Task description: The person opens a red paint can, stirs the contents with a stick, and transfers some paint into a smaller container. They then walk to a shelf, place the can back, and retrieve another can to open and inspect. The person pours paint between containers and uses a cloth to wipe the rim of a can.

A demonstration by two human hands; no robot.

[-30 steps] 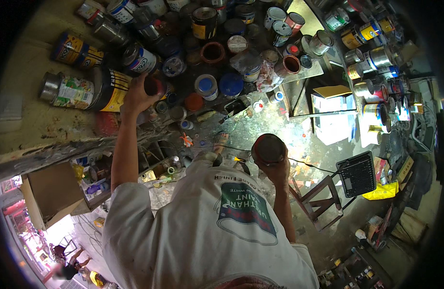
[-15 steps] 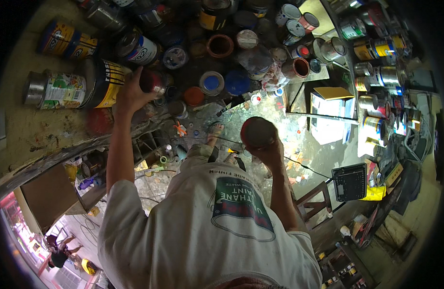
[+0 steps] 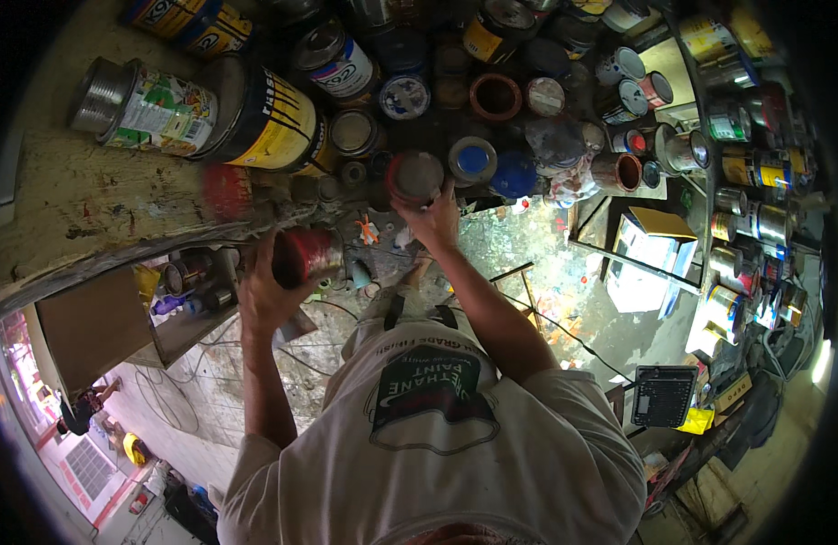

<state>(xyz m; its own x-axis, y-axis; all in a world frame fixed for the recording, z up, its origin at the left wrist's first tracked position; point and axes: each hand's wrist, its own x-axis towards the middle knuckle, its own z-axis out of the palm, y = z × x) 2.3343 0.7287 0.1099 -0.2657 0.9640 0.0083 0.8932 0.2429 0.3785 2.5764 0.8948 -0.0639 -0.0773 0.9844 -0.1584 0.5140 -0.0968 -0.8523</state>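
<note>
My left hand (image 3: 266, 295) is wrapped round a red paint can (image 3: 321, 250), tilted, with its dark end toward my fingers. The can is held in front of the shelf edge, apart from it. My right hand (image 3: 437, 221) grips a second paint can (image 3: 417, 178) with a grey flat top and red side. This one is at the front of the shelf, beside a can with a blue disc on its lid (image 3: 473, 160); whether it touches the shelf I cannot tell. Near it are a round grey-topped can (image 3: 353, 133) and a blue lid (image 3: 513, 174).
The paint-stained shelf (image 3: 119, 204) carries many cans, including a large black and yellow can (image 3: 278, 123) and a red-brown open pot (image 3: 495, 96). More cans line the right side (image 3: 750, 168). A cable (image 3: 564, 331) crosses the floor. At far lower left is another person (image 3: 78, 413).
My left hand has lifted the red can off the shelf and drawn it nearer my body. My right hand has carried its can left and forward to the shelf. The view has shifted.
</note>
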